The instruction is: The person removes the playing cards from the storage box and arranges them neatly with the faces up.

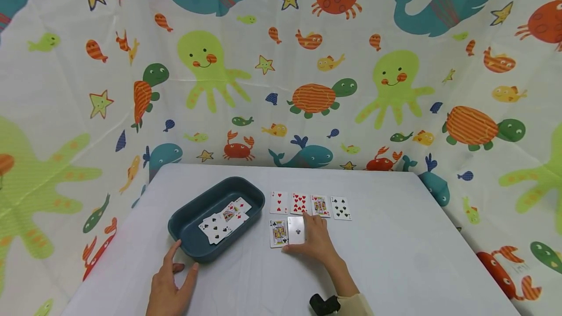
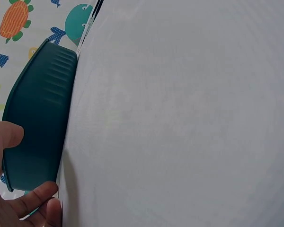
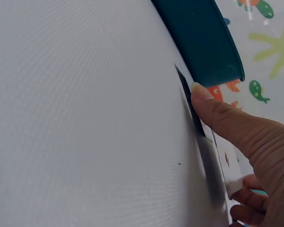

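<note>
Lying inside the teal tray (image 1: 210, 199): overlapping playing cards (image 1: 226, 219)

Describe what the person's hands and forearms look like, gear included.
Left hand: bare, no glove; no sleeve in view. Right hand: also bare, with a plain cream sleeve on the forearm and a small chunky black device at the sleeve's edge, probably the wrist camera.

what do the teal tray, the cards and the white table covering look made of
The tray looks like satin plastic, judging by its moulded ridges. The cards seem smooth coated paper or thin plastic: flat, neatly printed. The table covering is probably matte cloth, from its faint woven texture.
</note>
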`<control>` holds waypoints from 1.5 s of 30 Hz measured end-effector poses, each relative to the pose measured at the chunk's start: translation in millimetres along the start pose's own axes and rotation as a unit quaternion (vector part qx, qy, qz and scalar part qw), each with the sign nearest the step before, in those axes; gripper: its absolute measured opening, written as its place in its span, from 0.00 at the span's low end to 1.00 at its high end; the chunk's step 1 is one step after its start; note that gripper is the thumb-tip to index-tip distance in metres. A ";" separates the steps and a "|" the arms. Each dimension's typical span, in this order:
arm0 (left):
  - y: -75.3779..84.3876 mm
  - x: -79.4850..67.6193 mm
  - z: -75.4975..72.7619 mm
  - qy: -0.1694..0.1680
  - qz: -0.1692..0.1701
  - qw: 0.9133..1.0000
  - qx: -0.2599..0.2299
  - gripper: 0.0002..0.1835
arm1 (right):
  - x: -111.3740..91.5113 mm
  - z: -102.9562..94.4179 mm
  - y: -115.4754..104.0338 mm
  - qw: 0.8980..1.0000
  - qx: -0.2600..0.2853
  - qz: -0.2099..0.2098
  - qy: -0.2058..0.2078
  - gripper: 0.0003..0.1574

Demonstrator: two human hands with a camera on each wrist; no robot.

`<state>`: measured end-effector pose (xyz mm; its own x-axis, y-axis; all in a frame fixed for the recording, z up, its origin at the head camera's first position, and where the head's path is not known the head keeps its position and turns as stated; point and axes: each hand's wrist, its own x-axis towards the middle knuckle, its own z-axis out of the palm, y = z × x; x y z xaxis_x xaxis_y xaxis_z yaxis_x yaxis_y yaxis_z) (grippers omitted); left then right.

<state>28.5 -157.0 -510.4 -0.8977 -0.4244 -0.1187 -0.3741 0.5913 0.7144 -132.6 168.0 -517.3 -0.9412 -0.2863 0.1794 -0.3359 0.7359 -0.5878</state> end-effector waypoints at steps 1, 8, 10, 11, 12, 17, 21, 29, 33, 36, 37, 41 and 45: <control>-0.3 0.0 0.0 0.000 0.001 1.000 -0.001 0.46 | 0.2 0.6 0.4 1.000 -0.001 0.001 0.000 0.75; -0.4 0.1 0.3 0.005 0.002 1.000 -0.001 0.46 | 0.8 1.6 1.0 1.000 -0.020 0.010 -0.004 0.75; -0.3 0.1 0.4 0.006 0.001 1.000 -0.001 0.46 | 1.4 1.6 1.2 1.000 -0.022 0.011 -0.004 0.75; -0.1 0.1 0.5 0.006 -0.001 1.000 -0.001 0.46 | 1.8 1.7 1.4 1.000 -0.022 0.010 -0.005 0.75; -0.2 0.1 0.6 0.006 -0.001 1.000 -0.001 0.46 | 2.1 2.1 1.9 1.000 -0.024 0.012 -0.006 0.75; 0.6 -0.1 0.3 0.002 -0.003 1.000 -0.003 0.46 | 1.9 3.4 4.0 0.999 -0.031 0.011 -0.005 0.75; 0.2 -0.3 -0.2 0.002 0.002 1.000 -0.006 0.45 | 1.0 3.3 4.5 1.000 -0.027 0.008 -0.003 0.76; -0.1 -0.7 -1.1 0.004 0.008 1.000 -0.005 0.45 | 0.3 3.5 4.4 1.000 -0.023 0.008 0.003 0.73; 0.1 -0.8 -0.8 0.004 0.006 1.000 -0.007 0.45 | 0.5 3.3 3.5 1.000 -0.018 0.011 0.004 0.72; -0.1 -1.0 -0.6 0.005 0.006 1.000 -0.006 0.45 | 0.4 3.5 3.6 1.000 -0.021 0.009 0.004 0.71; -0.2 -1.1 -0.5 0.004 0.006 1.000 -0.006 0.45 | 0.1 3.5 3.6 1.000 -0.023 0.008 0.005 0.71; -0.2 -1.2 -0.7 0.003 0.005 1.000 -0.006 0.45 | -0.8 2.9 4.3 0.999 -0.035 0.005 0.006 0.66; -0.3 -1.2 -1.1 0.005 0.008 1.000 -0.008 0.45 | -1.6 1.9 4.8 0.999 -0.046 0.011 0.008 0.63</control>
<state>29.9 -157.4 -509.7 -0.9015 -0.4210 -0.1000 -0.3551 0.5877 0.7270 -132.7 170.9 -521.9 -0.9489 -0.2596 0.1795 -0.3155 0.7959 -0.5167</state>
